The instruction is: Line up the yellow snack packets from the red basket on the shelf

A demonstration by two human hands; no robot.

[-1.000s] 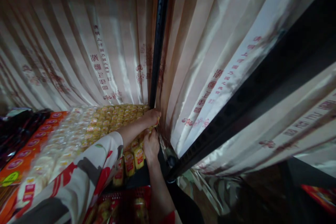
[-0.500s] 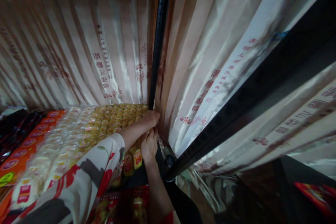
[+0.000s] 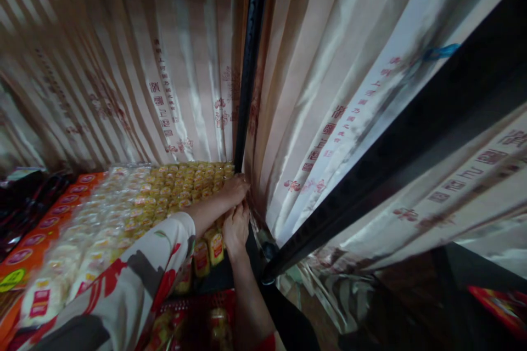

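My left hand [image 3: 237, 188] reaches across to the far right corner of the display, by the foot of a black upright post [image 3: 246, 77]. Its fingers curl down and look closed; what they grip is hidden. Just below it, my right hand [image 3: 236, 227] has its fingers drawn together, touching or almost touching the left hand. Anything between its fingers is out of sight. Beside both hands stand rows of small yellow wrapped packages [image 3: 173, 184], and two red-labelled yellow packages [image 3: 216, 247] sit nearest the right wrist. The pleated printed curtain [image 3: 284, 137] hangs against the fingertips.
Rows of white wrapped packages [image 3: 74, 258] lie left of the yellow ones, then an orange printed strip [image 3: 49, 219]. Red packs [image 3: 197, 318] sit in front, near my forearms. A thick black beam [image 3: 370, 159] slants down at right, close to my right arm.
Both hands stay at the same corner, with only slight shifts of the fingers. The view has moved a little; the packages look unchanged.
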